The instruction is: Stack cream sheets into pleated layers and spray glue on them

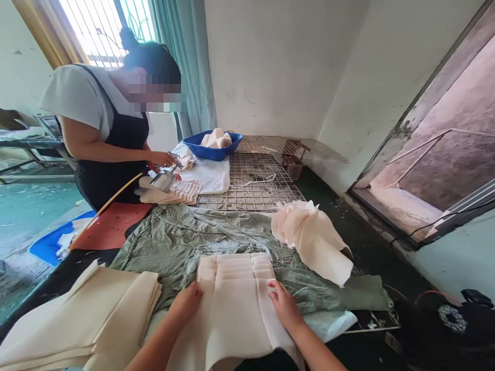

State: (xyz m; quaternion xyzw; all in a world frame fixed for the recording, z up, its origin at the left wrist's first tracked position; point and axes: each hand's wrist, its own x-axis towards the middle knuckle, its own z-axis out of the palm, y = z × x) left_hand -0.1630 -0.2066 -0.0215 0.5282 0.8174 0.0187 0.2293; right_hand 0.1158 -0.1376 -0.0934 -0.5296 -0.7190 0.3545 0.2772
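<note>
While hands (189, 301) hold cream panel (235, 306) by side edges, green cloth (174, 234) gives room ahead — wire mesh (266, 175) beyond.

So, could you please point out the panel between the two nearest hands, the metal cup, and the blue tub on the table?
Panel (237, 309): head view, smooth middle below the ridges.
Metal cup (163, 182): head view, its side.
Blue tub (211, 152): head view, its outer front wall.

Recorded bright, metal-barred window (95, 26) at far left, bordered by teal fabric curtain (191, 67) and yellow-brown fabric curtain (58, 36). Noted marked off-white wall (278, 67) at far side; green floor (23, 201) at left. Observed rough pinkish-grey wall (467, 98) beyond open doorway (436, 85) at right.
</note>
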